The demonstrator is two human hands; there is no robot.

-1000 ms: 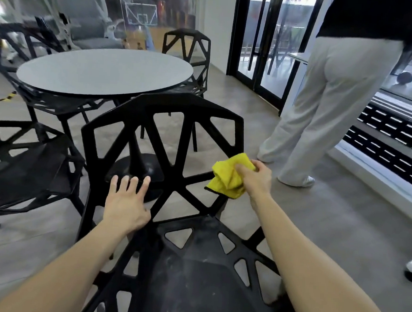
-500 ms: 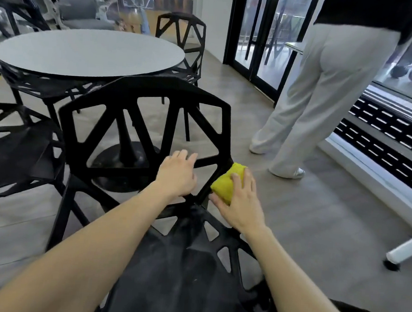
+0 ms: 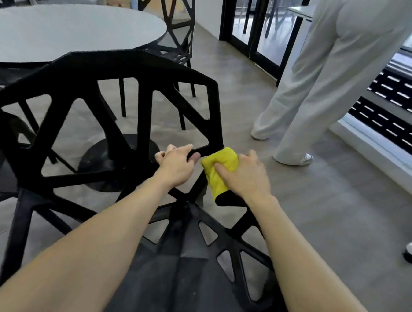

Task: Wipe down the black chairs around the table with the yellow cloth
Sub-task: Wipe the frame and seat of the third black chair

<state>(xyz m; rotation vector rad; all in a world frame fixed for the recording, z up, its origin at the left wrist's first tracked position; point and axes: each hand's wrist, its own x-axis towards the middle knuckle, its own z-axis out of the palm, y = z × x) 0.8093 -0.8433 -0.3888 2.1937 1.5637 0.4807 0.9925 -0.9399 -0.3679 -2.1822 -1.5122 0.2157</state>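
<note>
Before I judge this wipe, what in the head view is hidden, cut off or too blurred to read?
- Chair strut under the yellow cloth: covered by the cloth and right hand, so its cleanliness is unreadable.
- Left hand: fingers curl behind the near black chair strut, tips unseen.
- Seat front: cut off by the bottom edge.
- Chairs at left: blurred, cropped by the left edge.
- Standing person: upper body cut off by the top edge.

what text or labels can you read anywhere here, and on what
None: no word, label, brand or number is readable.
The yellow cloth, the near black chair and the round table show no print.
The glass behind the table is too blurred to tell.
</note>
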